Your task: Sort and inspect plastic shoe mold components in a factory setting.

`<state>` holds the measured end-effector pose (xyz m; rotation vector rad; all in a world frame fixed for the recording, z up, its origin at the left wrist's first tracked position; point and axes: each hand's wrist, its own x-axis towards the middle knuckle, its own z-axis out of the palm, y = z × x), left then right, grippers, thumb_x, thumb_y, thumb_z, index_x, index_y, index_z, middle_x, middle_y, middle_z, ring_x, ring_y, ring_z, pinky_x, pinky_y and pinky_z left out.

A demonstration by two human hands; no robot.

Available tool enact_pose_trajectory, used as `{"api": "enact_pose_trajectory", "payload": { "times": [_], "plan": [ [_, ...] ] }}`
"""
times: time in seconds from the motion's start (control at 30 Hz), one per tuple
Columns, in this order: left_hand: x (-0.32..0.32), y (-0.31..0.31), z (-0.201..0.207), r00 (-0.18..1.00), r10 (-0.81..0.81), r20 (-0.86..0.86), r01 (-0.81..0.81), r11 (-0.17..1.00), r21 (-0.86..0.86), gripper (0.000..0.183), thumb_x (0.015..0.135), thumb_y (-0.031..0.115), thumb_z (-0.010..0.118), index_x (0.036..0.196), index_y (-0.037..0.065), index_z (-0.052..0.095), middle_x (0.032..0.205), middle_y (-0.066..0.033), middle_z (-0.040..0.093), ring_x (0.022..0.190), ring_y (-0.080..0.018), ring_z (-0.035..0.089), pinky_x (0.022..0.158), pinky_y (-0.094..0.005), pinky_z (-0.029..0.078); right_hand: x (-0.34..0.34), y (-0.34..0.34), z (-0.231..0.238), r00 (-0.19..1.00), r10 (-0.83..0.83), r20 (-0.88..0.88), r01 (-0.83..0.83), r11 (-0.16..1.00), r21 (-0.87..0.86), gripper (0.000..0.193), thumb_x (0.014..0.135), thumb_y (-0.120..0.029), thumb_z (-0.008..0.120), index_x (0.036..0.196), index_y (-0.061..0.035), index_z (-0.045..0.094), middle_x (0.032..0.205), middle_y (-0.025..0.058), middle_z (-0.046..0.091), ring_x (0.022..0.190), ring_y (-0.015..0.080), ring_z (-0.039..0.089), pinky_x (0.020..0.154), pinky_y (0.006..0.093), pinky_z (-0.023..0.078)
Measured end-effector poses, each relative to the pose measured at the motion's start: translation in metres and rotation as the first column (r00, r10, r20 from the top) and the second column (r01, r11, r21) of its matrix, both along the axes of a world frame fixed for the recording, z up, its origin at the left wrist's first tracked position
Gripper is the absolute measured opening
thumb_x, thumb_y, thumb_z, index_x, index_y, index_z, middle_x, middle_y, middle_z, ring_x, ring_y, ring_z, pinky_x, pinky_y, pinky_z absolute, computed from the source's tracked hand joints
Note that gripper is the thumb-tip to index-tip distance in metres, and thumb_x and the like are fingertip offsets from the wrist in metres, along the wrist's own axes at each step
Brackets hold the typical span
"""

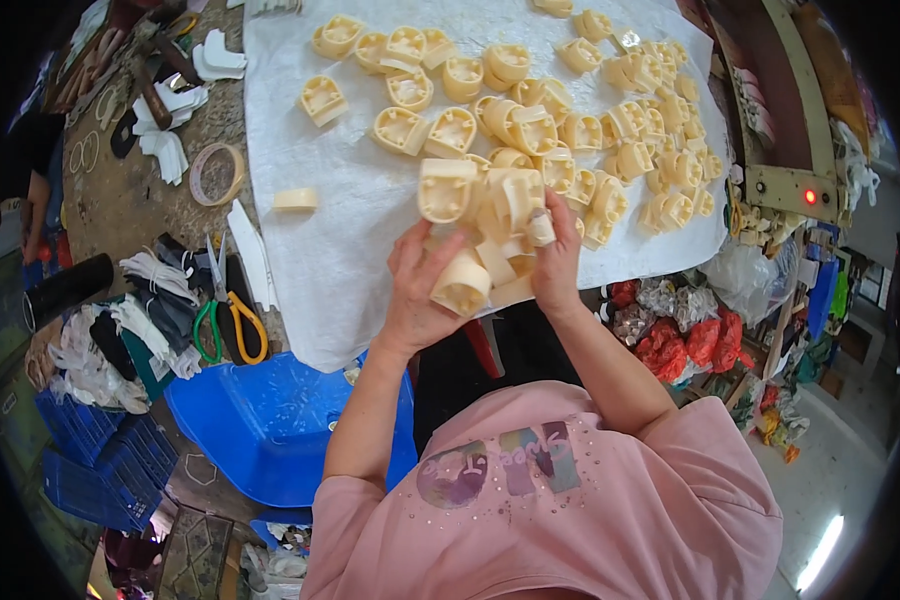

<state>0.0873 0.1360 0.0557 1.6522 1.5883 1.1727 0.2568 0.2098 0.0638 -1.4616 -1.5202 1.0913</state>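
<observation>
Several cream, D-shaped plastic pieces, like shoe heel blocks (462,284), are bunched between my two hands at the near edge of the white sheet. My left hand (417,288) is closed around the left side of the bunch, palm under the lowest piece. On the other side, my right hand (558,262) grips the bunch, and a pale wrap or cover (540,228) shows at one fingertip. Some fingers are hidden behind the pieces. Beyond my hands, many more loose cream pieces (452,132) lie spread over the white sheet (280,250), thickest toward the right.
A lone cream piece (295,200) and a tape roll (216,175) lie at the left. Scissors (232,325) stand among gloves and bags. Below sits a blue basin (270,420). A metal frame with a lit red lamp (810,197) and red bags (675,345) are at the right.
</observation>
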Motion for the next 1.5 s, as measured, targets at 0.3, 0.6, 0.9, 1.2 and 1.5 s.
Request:
{"api": "enact_pose_trajectory", "payload": {
  "times": [0.3, 0.6, 0.9, 1.2, 1.5],
  "plan": [
    [-0.003, 0.013, 0.002, 0.995, 0.018, 0.097, -0.007, 0.993, -0.118, 0.114, 0.045, 0.015, 0.090, 0.139, 0.008, 0.025, 0.134, -0.0173, 0.037, 0.125, -0.0372, 0.038, 0.102, -0.0417, 0.037, -0.003, 0.012, 0.010, 0.919, -0.009, 0.393, -0.071, 0.980, 0.188, 0.050, 0.090, -0.037, 0.049, 0.130, -0.0064, 0.045, 0.123, 0.0138, 0.048, 0.121, 0.0296, 0.035, 0.103, 0.0451, 0.017],
    [0.002, 0.005, -0.015, 0.992, 0.094, -0.083, -0.108, 0.978, -0.180, 0.108, 0.045, 0.019, 0.090, 0.134, 0.007, 0.032, 0.129, -0.0145, 0.041, 0.120, -0.0358, 0.039, 0.102, -0.0455, 0.030, 0.002, 0.016, 0.020, 0.893, 0.025, 0.450, -0.103, 0.983, 0.150, 0.054, 0.087, -0.037, 0.055, 0.130, -0.0053, 0.047, 0.115, 0.0131, 0.049, 0.112, 0.0306, 0.038, 0.100, 0.0411, 0.025],
    [0.009, -0.011, -0.021, 0.990, 0.121, -0.077, -0.134, 0.971, -0.198, 0.085, 0.065, 0.018, 0.080, 0.134, 0.001, 0.033, 0.134, -0.0203, 0.041, 0.128, -0.0376, 0.036, 0.105, -0.0460, 0.028, -0.006, 0.019, 0.031, 0.982, -0.011, 0.191, 0.002, 0.999, 0.047, 0.065, 0.074, -0.028, 0.076, 0.128, -0.0057, 0.048, 0.108, 0.0125, 0.047, 0.082, 0.0214, 0.049, 0.073, 0.0335, 0.046],
    [0.011, -0.016, -0.006, 0.997, 0.075, 0.002, -0.071, 0.952, -0.299, 0.079, 0.074, 0.011, 0.067, 0.138, -0.004, 0.025, 0.137, -0.0294, 0.034, 0.132, -0.0443, 0.028, 0.108, -0.0465, 0.024, -0.010, 0.004, 0.036, 0.864, 0.160, 0.477, -0.252, 0.958, 0.135, 0.063, 0.082, -0.024, 0.067, 0.135, -0.0034, 0.040, 0.118, 0.0183, 0.042, 0.092, 0.0293, 0.047, 0.081, 0.0379, 0.042],
    [-0.044, -0.029, 0.013, 0.988, 0.077, 0.133, -0.026, 0.937, -0.349, 0.068, 0.070, 0.008, 0.064, 0.133, 0.002, 0.040, 0.138, -0.0203, 0.037, 0.128, -0.0379, 0.034, 0.108, -0.0435, 0.026, 0.014, 0.012, 0.036, 0.965, 0.078, 0.250, -0.095, 0.994, 0.056, 0.048, 0.093, -0.021, 0.048, 0.137, -0.0032, 0.037, 0.123, 0.0146, 0.043, 0.112, 0.0265, 0.042, 0.098, 0.0347, 0.034]
  ]
}}
